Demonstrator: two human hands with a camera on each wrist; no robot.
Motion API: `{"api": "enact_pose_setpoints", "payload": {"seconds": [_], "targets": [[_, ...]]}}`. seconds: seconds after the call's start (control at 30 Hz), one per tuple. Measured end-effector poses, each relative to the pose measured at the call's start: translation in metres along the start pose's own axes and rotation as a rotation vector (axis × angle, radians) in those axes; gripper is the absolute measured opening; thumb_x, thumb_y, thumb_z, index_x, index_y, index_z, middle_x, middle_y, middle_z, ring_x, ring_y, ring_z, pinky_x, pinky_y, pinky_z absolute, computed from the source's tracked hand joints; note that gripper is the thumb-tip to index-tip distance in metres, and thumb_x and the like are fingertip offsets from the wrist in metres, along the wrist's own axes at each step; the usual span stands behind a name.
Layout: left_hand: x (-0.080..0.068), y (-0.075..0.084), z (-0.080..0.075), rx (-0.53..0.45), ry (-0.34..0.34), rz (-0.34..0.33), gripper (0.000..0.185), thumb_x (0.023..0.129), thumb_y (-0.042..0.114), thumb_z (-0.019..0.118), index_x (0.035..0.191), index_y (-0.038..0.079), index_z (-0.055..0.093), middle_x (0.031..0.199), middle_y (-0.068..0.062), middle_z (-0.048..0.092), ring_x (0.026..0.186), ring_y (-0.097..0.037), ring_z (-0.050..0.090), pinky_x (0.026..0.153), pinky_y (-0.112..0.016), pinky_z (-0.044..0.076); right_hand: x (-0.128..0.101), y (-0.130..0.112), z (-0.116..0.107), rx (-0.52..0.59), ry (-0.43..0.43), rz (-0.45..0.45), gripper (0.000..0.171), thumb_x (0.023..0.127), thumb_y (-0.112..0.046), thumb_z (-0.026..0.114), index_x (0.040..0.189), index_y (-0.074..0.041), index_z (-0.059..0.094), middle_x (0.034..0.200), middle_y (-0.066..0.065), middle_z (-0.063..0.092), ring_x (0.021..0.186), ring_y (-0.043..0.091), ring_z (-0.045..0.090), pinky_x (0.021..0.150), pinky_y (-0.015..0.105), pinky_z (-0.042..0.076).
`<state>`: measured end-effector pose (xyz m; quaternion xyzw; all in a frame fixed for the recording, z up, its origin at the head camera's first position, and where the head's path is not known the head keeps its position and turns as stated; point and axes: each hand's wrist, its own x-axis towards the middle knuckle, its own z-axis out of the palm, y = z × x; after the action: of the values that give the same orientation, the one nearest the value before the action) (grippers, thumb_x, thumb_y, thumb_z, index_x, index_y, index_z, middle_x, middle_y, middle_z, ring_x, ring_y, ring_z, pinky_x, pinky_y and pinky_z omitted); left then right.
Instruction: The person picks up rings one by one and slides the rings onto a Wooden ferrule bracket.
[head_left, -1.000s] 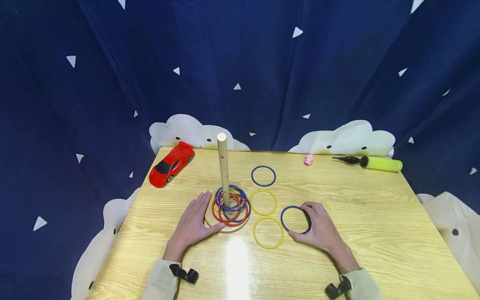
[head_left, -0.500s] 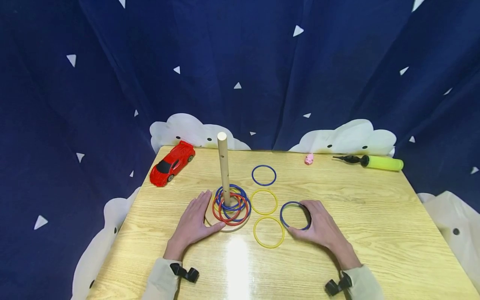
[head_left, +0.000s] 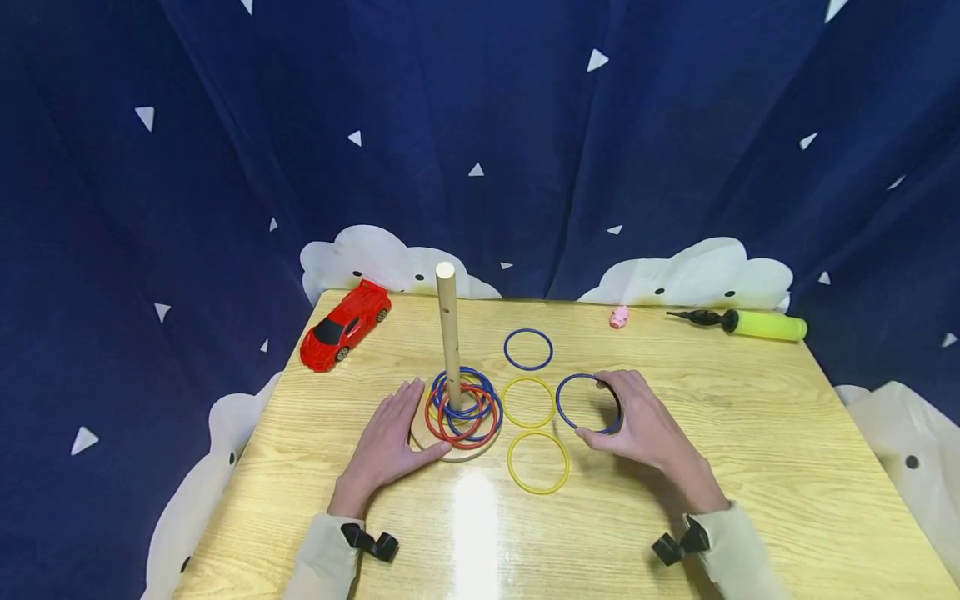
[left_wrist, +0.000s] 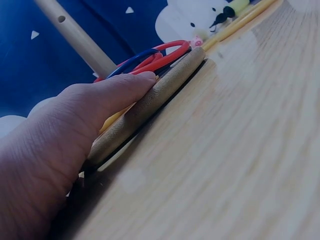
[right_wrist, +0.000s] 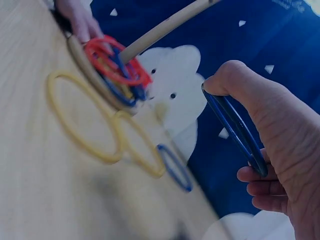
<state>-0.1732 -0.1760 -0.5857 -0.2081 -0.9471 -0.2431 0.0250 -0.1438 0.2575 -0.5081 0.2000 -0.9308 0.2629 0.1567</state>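
My right hand [head_left: 641, 421] pinches a blue ring [head_left: 557, 402] between thumb and fingertips, raised above the table. In the right wrist view this ring [right_wrist: 259, 167] shows nearly edge-on, well above the tabletop. My left hand [head_left: 386, 446] rests at the left side of a round wooden base [head_left: 420, 427], fingers extended along its edge. In the left wrist view the thumb [left_wrist: 125, 92] lies over the base's rim. A tall wooden peg [head_left: 448, 333] stands upright from the base. Several red, blue and yellow rings [head_left: 495, 408] lie loosely overlapped around its foot.
Two yellow rings [head_left: 528, 427] and a blue ring [head_left: 528, 369] lie flat in a row right of the base. A red toy car [head_left: 345, 327] sits at the back left. A pink pig figure [head_left: 618, 317] and a yellow-green hand pump [head_left: 765, 325] are along the back edge.
My right hand has lifted the blue ring off the table, upward and slightly away from me in the head view. My left hand stays at the base.
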Motion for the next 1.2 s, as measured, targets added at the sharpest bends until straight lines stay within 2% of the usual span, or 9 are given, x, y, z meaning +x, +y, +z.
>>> {"api": "enact_pose_setpoints", "payload": {"seconds": [0.27, 0.47, 0.73, 0.87, 1.07, 1.2], "targets": [[0.002, 0.001, -0.001, 0.005, -0.006, 0.01, 0.116, 0.082, 0.084, 0.062, 0.167, 0.015, 0.026, 0.172, -0.005, 0.026, 0.161, -0.022, 0.016, 0.13, -0.049, 0.018, 0.038, -0.023, -0.034, 0.012, 0.042, -0.095, 0.085, 0.065, -0.043, 0.094, 0.132, -0.003, 0.062, 0.123, 0.009, 0.066, 0.115, 0.023, 0.055, 0.094, 0.046, 0.051], [0.001, 0.001, -0.002, 0.002, -0.014, 0.006, 0.116, 0.082, 0.084, 0.062, 0.168, 0.015, 0.025, 0.173, -0.004, 0.025, 0.161, -0.021, 0.015, 0.13, -0.048, 0.017, 0.072, -0.039, -0.056, 0.043, 0.095, -0.218, 0.082, 0.066, -0.044, 0.09, 0.129, 0.0, 0.063, 0.122, 0.011, 0.066, 0.118, 0.027, 0.055, 0.104, 0.042, 0.044], [0.0, 0.001, -0.002, -0.001, -0.006, 0.009, 0.118, 0.081, 0.084, 0.063, 0.167, 0.013, 0.025, 0.173, -0.004, 0.025, 0.161, -0.021, 0.016, 0.13, -0.048, 0.017, 0.112, -0.071, -0.081, 0.103, 0.152, -0.314, 0.088, 0.065, -0.046, 0.088, 0.135, 0.001, 0.063, 0.124, 0.012, 0.067, 0.115, 0.028, 0.057, 0.098, 0.046, 0.047], [-0.001, 0.001, -0.002, 0.0, -0.011, 0.006, 0.119, 0.081, 0.085, 0.063, 0.168, 0.012, 0.024, 0.173, -0.004, 0.024, 0.161, -0.021, 0.016, 0.13, -0.048, 0.018, 0.132, -0.089, -0.091, 0.136, 0.184, -0.368, 0.087, 0.068, -0.051, 0.084, 0.136, -0.001, 0.063, 0.12, 0.011, 0.068, 0.112, 0.027, 0.057, 0.097, 0.042, 0.046], [-0.001, 0.001, -0.002, -0.007, -0.018, 0.003, 0.121, 0.081, 0.085, 0.063, 0.168, 0.012, 0.022, 0.173, -0.005, 0.023, 0.161, -0.021, 0.016, 0.13, -0.048, 0.018, 0.157, -0.118, -0.098, 0.206, 0.231, -0.465, 0.081, 0.07, -0.048, 0.085, 0.132, 0.0, 0.065, 0.109, 0.009, 0.068, 0.106, 0.028, 0.056, 0.093, 0.039, 0.045], [-0.001, 0.002, -0.003, -0.008, -0.015, -0.002, 0.121, 0.08, 0.085, 0.063, 0.168, 0.012, 0.022, 0.173, -0.005, 0.024, 0.161, -0.021, 0.017, 0.13, -0.048, 0.018, 0.172, -0.137, -0.098, 0.208, 0.24, -0.528, 0.082, 0.07, -0.049, 0.086, 0.131, 0.002, 0.065, 0.108, 0.009, 0.068, 0.107, 0.029, 0.056, 0.094, 0.041, 0.044]]}}
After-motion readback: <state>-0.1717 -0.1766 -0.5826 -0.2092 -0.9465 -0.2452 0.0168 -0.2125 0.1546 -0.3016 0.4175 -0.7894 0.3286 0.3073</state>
